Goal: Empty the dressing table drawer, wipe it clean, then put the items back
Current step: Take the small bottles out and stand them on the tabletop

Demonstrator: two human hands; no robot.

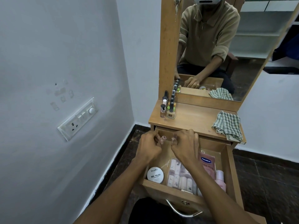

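L grip (149,145) pinches small bottle (49,139)... waitL grip (149,146) curled on small bottle (162,138) — R grip (184,147) curled, hold unclear — over drawer (229,167).

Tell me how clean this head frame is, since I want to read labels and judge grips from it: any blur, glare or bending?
Head view: soft, even light, no hard glare; the white nail polish remover tub and Vaseline tube labels read sharp; the small bottles pinched by the left hand and right hand are slightly smeared; wide-angle bending curves the mirror frame and drawer edges.
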